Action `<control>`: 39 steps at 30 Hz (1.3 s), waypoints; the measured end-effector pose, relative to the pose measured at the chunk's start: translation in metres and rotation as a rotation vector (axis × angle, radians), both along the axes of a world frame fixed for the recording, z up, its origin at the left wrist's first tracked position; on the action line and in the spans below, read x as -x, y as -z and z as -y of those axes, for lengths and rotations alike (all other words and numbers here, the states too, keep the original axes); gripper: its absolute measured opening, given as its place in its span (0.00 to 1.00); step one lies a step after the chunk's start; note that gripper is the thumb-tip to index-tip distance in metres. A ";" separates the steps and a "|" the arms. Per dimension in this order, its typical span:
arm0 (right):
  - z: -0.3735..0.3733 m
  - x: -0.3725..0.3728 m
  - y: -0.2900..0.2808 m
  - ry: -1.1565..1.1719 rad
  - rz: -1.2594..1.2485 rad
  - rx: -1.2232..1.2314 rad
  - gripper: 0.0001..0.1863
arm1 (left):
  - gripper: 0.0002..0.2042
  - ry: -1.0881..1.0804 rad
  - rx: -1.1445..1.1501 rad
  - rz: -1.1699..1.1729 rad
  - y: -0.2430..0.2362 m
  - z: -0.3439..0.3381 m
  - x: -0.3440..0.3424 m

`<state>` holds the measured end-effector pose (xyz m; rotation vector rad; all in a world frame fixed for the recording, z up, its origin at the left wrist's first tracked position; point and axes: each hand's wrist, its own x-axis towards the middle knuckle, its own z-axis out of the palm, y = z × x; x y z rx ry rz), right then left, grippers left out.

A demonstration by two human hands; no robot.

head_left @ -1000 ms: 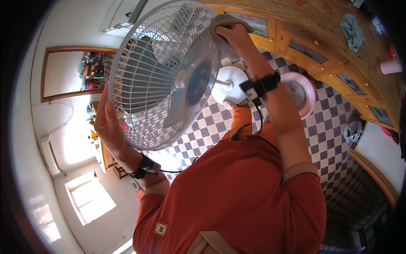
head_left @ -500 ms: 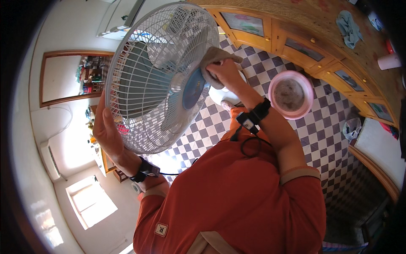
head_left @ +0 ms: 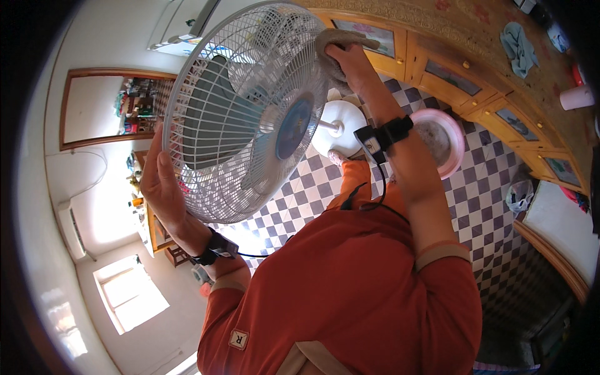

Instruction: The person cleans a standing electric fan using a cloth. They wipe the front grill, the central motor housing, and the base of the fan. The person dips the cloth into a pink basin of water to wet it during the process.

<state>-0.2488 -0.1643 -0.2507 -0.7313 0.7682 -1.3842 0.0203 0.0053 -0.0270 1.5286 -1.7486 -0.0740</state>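
A standing fan with a round wire grille and a blue hub disc [head_left: 294, 130] faces me at a tilt, its white round base [head_left: 345, 128] on the floor. At the grille's left rim, my left hand [head_left: 164, 190] grips the edge, thumb showing and the other fingers partly hidden behind the rim. My right hand [head_left: 355, 62] is closed on a grey-brown cloth [head_left: 330, 42], which lies against the upper right edge of the grille. Part of the cloth hangs below the hand.
A pink basin [head_left: 457, 147] of murky water stands on the checkered floor, partly behind my right forearm. Wooden cabinets [head_left: 447, 75] curve along the far right, with a blue-grey cloth [head_left: 517, 49] on top. A plastic bag [head_left: 519, 195] lies by the wall.
My right hand and the cloth have moved up from near the hub to the grille's upper right edge. The fan has shifted slightly right in view, my left hand still at its rim.
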 end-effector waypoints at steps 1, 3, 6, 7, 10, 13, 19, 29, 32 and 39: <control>-0.003 -0.001 0.000 -0.003 -0.010 -0.013 0.21 | 0.19 0.003 0.000 -0.008 0.000 0.000 0.000; -0.009 -0.007 0.006 -0.017 -0.023 -0.044 0.22 | 0.19 -0.001 -0.010 -0.031 -0.001 -0.001 0.002; -0.021 -0.009 0.018 -0.054 -0.194 -0.001 0.22 | 0.19 0.000 -0.030 -0.071 -0.002 -0.002 0.003; -0.028 -0.007 0.022 -0.095 -0.262 -0.015 0.22 | 0.19 0.001 -0.037 -0.086 -0.002 -0.002 0.003; -0.056 -0.003 0.006 -0.228 -0.509 -0.011 0.16 | 0.19 0.010 -0.021 -0.076 0.002 -0.003 -0.003; -0.049 0.001 0.052 -0.417 -0.111 -0.046 0.20 | 0.18 0.034 0.016 -0.018 0.002 -0.005 -0.001; -0.086 0.032 0.042 -0.425 0.836 -0.194 0.21 | 0.20 -0.058 0.016 0.038 0.001 -0.007 0.008; -0.119 0.059 0.064 -0.549 1.027 -0.156 0.33 | 0.19 -0.145 0.589 0.283 -0.003 -0.044 0.055; -0.132 0.065 0.057 -0.579 0.968 -0.205 0.31 | 0.20 -0.074 0.633 0.283 0.021 -0.070 0.078; -0.165 0.064 0.131 -0.254 0.809 -0.521 0.33 | 0.12 0.480 -0.161 -0.064 0.072 -0.067 0.101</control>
